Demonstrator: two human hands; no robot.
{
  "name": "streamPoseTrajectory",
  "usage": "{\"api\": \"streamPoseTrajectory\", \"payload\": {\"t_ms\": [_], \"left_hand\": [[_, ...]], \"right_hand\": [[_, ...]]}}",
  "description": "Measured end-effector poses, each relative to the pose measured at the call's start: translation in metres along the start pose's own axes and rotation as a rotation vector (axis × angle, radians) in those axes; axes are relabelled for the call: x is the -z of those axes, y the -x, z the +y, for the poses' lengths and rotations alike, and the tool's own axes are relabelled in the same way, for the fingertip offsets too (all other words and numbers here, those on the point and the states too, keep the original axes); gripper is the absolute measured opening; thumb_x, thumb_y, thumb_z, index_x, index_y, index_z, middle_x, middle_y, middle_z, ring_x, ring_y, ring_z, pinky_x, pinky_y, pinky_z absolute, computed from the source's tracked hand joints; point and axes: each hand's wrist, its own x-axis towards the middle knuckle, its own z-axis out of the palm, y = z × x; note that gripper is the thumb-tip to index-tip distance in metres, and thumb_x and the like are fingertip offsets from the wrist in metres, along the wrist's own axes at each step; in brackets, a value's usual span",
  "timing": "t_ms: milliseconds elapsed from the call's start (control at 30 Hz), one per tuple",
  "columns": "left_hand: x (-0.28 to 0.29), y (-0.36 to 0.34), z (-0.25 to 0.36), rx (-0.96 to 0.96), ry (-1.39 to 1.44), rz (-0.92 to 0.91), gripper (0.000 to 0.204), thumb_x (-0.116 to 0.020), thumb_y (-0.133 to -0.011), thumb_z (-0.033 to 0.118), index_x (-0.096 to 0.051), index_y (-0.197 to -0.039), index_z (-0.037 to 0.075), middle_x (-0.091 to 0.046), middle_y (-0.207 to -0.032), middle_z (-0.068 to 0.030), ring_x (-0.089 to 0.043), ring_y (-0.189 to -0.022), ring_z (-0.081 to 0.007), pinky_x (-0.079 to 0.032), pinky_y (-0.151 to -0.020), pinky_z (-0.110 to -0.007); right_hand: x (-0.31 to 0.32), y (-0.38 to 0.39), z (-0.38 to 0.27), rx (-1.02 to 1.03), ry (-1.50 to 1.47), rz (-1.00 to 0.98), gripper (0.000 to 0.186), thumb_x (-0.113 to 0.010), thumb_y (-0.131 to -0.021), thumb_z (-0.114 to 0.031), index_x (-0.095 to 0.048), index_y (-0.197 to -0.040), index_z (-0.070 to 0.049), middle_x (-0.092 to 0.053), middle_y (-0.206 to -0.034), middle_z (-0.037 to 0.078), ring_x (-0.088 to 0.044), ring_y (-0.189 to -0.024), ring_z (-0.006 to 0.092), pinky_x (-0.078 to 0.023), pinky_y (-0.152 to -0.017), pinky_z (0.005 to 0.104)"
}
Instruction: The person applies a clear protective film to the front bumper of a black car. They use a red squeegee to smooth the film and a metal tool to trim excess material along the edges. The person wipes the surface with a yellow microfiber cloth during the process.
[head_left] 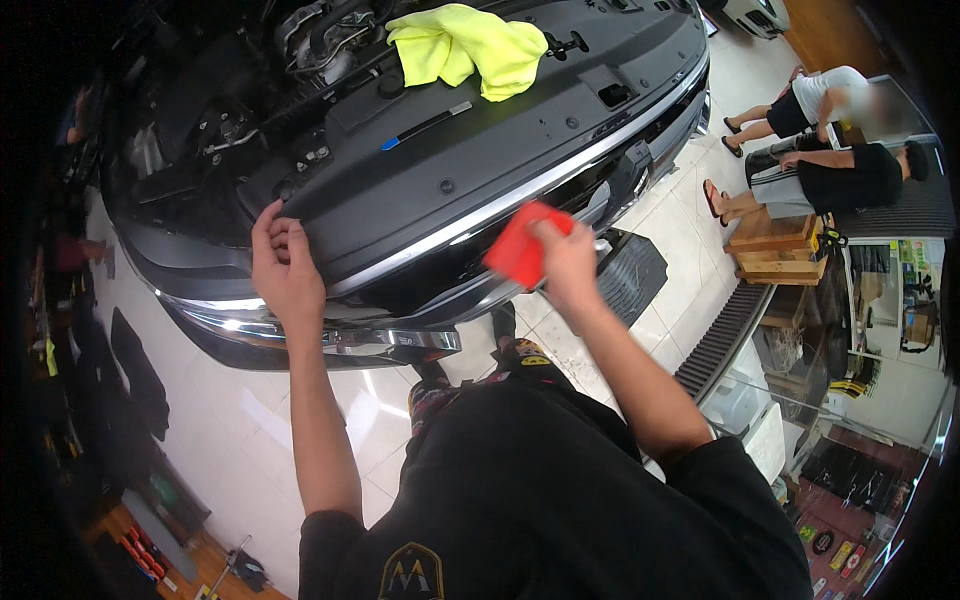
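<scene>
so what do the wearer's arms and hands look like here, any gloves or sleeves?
Both forearms are bare from the lower edge up. The left hand and right hand wear no gloves, and no watch or rings show. Short black sleeves end near the elbows, part of a black shirt with a yellow emblem on the chest.

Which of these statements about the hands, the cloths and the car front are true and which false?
1. The right hand holds a red cloth against the car's front. True.
2. The left hand holds a wrench. False: it holds no tool and rests on the black front cover.
3. A yellow cloth lies on the open engine bay. True.
4. The yellow cloth is in the left hand. False: it lies apart from both hands.
5. Two other people are at the right. True.
</scene>
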Motion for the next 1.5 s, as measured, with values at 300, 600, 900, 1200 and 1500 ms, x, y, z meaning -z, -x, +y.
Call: {"api": "streamPoseTrajectory", "payload": {"t_ms": [300,600,900,1200,1500], "left_hand": [[0.023,-0.006,0.004,0.032,0.149,-0.173,0.035,-0.063,-0.103,0.011,-0.062,-0.137,0.005,-0.067,-0.103,-0.002,-0.058,-0.088,-0.0084,-0.049,-0.079,-0.024],[0.082,-0.046,-0.038,-0.199,0.259,-0.186,0.025,-0.063,-0.102,0.007,-0.069,-0.126,0.003,-0.068,-0.094,0.0001,-0.056,-0.078,-0.0047,-0.044,-0.068,-0.02],[0.084,-0.059,-0.073,-0.39,0.352,-0.134,0.025,-0.062,-0.1,0.003,-0.069,-0.124,0.001,-0.066,-0.087,0.0009,-0.057,-0.078,-0.0043,-0.043,-0.068,-0.019],[0.089,-0.056,-0.077,-0.357,0.375,-0.175,0.028,-0.062,-0.101,0.003,-0.066,-0.128,0.001,-0.066,-0.088,0.0003,-0.058,-0.08,-0.0057,-0.046,-0.073,-0.021],[0.088,-0.056,-0.068,-0.378,0.334,-0.148,0.025,-0.066,-0.098,0.006,-0.07,-0.123,0.006,-0.065,-0.082,0.0014,-0.051,-0.064,-0.0033,-0.041,-0.06,-0.021]], "right_hand": [[-0.099,0.065,0.034,0.074,-0.39,0.266,0.009,-0.065,-0.097,-0.009,-0.067,-0.098,0.0,-0.071,-0.088,0.007,-0.067,-0.079,0.0153,-0.054,-0.075,0.033],[-0.025,0.026,0.006,0.093,-0.077,0.008,0.015,-0.066,-0.093,-0.009,-0.069,-0.101,0.003,-0.072,-0.087,0.01,-0.071,-0.07,0.0204,-0.057,-0.061,0.0348],[-0.14,0.108,0.066,0.151,0.013,0.174,0.013,-0.065,-0.093,-0.009,-0.069,-0.097,0.003,-0.072,-0.086,0.01,-0.071,-0.074,0.0209,-0.058,-0.069,0.0377],[-0.158,0.118,0.093,0.191,-0.299,0.179,0.01,-0.063,-0.098,-0.01,-0.066,-0.097,-0.001,-0.07,-0.09,0.008,-0.07,-0.074,0.0214,-0.06,-0.061,0.0406],[-0.139,0.115,0.065,0.06,-0.14,0.044,0.017,-0.065,-0.095,-0.013,-0.064,-0.1,0.003,-0.069,-0.091,0.014,-0.072,-0.072,0.0289,-0.061,-0.051,0.0474]]}}
